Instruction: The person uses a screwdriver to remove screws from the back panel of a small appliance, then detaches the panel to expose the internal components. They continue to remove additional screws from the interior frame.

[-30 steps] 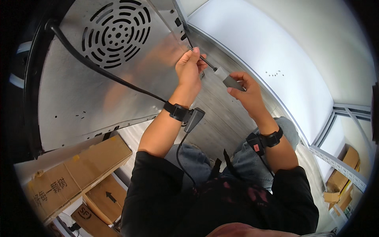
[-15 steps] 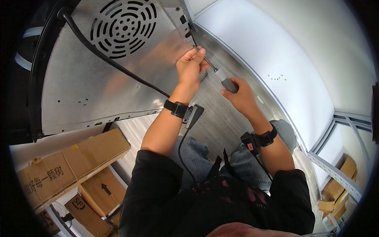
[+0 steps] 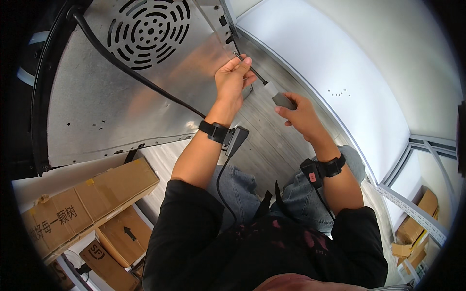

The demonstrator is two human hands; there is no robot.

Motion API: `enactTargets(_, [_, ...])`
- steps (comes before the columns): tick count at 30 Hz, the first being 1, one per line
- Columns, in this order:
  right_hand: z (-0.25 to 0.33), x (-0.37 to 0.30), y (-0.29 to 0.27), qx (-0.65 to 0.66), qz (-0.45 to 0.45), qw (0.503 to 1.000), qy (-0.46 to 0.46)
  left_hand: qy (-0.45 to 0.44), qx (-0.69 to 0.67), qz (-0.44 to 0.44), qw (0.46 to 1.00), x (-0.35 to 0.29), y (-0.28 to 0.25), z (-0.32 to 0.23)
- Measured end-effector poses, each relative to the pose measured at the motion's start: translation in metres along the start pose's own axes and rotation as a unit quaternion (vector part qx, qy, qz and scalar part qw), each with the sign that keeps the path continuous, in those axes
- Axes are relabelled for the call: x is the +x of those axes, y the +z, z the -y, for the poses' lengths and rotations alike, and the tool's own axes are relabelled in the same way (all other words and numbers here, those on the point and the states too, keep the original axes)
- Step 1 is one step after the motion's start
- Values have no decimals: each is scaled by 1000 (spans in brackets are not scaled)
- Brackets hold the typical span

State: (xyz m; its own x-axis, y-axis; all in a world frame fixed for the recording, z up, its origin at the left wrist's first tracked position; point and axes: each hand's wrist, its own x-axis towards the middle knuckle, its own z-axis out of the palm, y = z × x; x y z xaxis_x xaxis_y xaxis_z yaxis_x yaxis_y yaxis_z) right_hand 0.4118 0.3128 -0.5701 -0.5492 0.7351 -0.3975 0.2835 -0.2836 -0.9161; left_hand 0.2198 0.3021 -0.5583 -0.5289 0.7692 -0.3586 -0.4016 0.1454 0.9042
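Observation:
A screwdriver with a grey handle and a long thin shaft slants up and left toward the right-hand edge of a bare metal panel. My right hand is closed round the back of its handle. Higher up, my left hand steadies the shaft near its tip between thumb and fingers, close against the panel edge. The tip meets the edge near small dark slots; whether it sits in a screw is too small to tell. The panel has a ring-shaped vent of punched slots.
A thick black cable runs across the panel toward my left wrist. Long cardboard boxes lie at lower left. On the right stand a white panel and a metal frame, with more cardboard beyond. Wooden flooring lies below my hands.
The screwdriver handle has turned a little in my right hand, whose fingers have shifted round it. My left hand keeps its hold on the shaft. The view has shifted slightly.

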Motion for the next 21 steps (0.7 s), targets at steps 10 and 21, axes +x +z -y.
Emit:
enactTargets(10, [11, 1, -10, 176, 58, 979, 86, 13, -80, 30, 996, 2, -2, 4])
enactTargets(21, [12, 5, -17, 170, 119, 973, 100, 9, -80, 15, 997, 6, -1, 6])
